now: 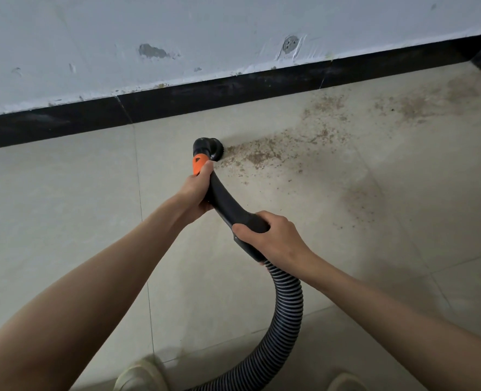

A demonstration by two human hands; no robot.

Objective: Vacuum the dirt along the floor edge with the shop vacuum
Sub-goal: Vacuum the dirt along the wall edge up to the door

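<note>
Brush nozzle [212,149] beside dirt [259,155] (floor)

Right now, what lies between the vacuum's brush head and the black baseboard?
In the head view, only bare pale tile separates the brush head from the baseboard. The dirt spreads to the head's right instead.

The ribbed hose [288,311] runs off the bottom edge, so the vacuum itself is out of shot. Both shoes [140,375] are cropped and blurry. The left hand [197,193] hides part of the orange collar [198,164].
</note>
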